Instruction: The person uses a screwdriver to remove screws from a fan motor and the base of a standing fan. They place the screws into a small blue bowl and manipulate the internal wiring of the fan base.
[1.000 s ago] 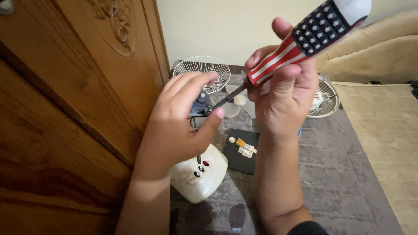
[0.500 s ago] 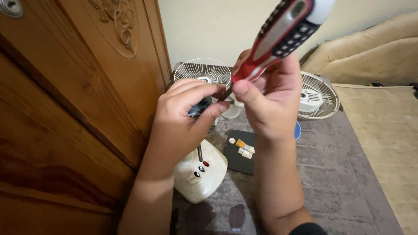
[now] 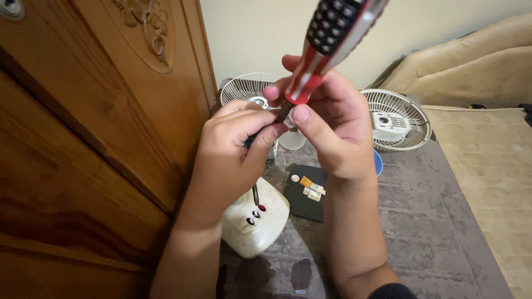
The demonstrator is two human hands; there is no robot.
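Your right hand (image 3: 332,130) is clamped around a screwdriver (image 3: 327,44) with a red, white and blue handle; thumb and fingers pinch the red lower end of the handle, and the handle tilts up and to the right toward the top edge of the view. Its tip is hidden between your hands, so you cannot see where it bears. Your left hand (image 3: 233,158) is curled shut over a small dark part (image 3: 252,138), of which only a sliver shows between your fingers, and the two hands touch at the fingertips. Directly below your left hand, a white fan base (image 3: 257,224) with small round buttons, one of them red, lies on the grey mat (image 3: 443,221). Just beside the base, to the right, a dark plate (image 3: 307,191) carries a few small yellow and white pieces. Against your left side stands a brown wooden door (image 3: 100,127) with a carved panel. Farther off, a white wire fan guard (image 3: 246,88) shows behind your left hand, and another white grille (image 3: 396,119) with a plastic hub lies behind your right hand. Beyond it, a beige cushion (image 3: 471,72) rests against the pale wall.
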